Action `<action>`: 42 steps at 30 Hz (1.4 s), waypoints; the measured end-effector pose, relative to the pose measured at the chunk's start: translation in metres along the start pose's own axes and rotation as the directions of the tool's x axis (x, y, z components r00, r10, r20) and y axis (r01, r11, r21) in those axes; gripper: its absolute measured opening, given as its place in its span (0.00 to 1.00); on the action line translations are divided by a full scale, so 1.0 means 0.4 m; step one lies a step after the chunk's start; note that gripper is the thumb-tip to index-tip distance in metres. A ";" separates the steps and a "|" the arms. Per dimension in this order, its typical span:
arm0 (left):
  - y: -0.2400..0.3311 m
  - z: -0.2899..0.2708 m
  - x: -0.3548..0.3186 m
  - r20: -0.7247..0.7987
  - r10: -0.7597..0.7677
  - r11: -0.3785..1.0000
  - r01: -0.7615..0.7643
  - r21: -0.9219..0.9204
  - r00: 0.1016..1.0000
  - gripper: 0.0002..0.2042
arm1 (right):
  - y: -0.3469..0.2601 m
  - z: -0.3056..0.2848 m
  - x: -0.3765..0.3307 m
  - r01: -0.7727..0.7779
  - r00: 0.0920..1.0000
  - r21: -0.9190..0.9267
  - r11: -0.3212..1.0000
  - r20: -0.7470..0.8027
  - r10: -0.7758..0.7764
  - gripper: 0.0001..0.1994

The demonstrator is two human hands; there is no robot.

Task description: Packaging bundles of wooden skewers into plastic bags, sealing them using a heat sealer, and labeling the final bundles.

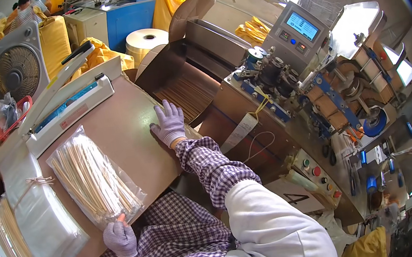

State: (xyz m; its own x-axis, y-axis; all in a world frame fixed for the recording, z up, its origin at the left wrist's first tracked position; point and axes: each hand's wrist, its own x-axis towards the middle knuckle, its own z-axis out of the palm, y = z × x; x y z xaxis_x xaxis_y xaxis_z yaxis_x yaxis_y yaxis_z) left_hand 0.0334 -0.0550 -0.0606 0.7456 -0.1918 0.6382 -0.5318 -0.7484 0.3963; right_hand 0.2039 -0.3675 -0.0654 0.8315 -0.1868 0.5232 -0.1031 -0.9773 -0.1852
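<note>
Head view: our left hand point(120, 238) pinches the filled stick bag point(95, 177) on the worktop point(128, 133); right hand point(169, 123) lies flat, released. Bag unsealed; sealer point(65, 108) beyond left hand.

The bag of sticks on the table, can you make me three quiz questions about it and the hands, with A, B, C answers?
1. Where does the clear bag of sticks lie?
A. on the brown table
B. inside the cardboard box
C. on the floor

2. What colour are the gloves?
A. red
B. pale purple
C. black

3. What is the left hand doing?
A. hanging free in the air
B. pinching the near end of the bag
C. pressing a button on the machine

Answers: 1 A, the bag rests flat on the tabletop. 2 B, both gloved hands look pale purple. 3 B, its fingers close on the bag's near edge, while the right hand lies flat on the table edge.
</note>
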 end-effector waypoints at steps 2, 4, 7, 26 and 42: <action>0.000 0.002 0.000 -0.002 -0.001 1.000 0.001 0.001 1.000 0.06 | -0.005 -0.007 0.001 0.007 1.000 -0.014 1.000 -0.019 -0.007 0.33; -0.004 0.008 -0.001 -0.033 -0.003 1.000 0.003 -0.001 0.999 0.06 | -0.009 -0.015 0.003 -0.002 1.000 -0.007 1.000 -0.002 0.002 0.34; -0.003 0.004 0.001 -0.029 -0.005 1.000 0.005 -0.002 1.000 0.06 | -0.016 -0.027 0.005 -0.023 0.999 -0.003 1.000 0.046 0.023 0.35; -0.001 -0.003 0.004 -0.011 0.004 1.000 -0.004 -0.025 1.000 0.06 | 0.008 0.024 0.000 0.002 0.999 -0.003 1.000 -0.045 -0.002 0.23; 0.001 -0.029 0.002 0.060 -0.063 0.961 0.077 -0.267 0.996 0.15 | 0.004 0.007 -0.001 -0.016 1.000 0.037 0.999 -0.017 0.017 0.29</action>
State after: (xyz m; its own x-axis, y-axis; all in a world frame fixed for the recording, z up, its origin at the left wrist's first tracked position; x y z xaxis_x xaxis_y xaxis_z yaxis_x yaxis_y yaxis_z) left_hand 0.0291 -0.0480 -0.0522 0.8004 -0.1823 0.5710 -0.5608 -0.5642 0.6060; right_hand 0.2050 -0.3687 -0.0681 0.8204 -0.2046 0.5339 -0.0961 -0.9698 -0.2240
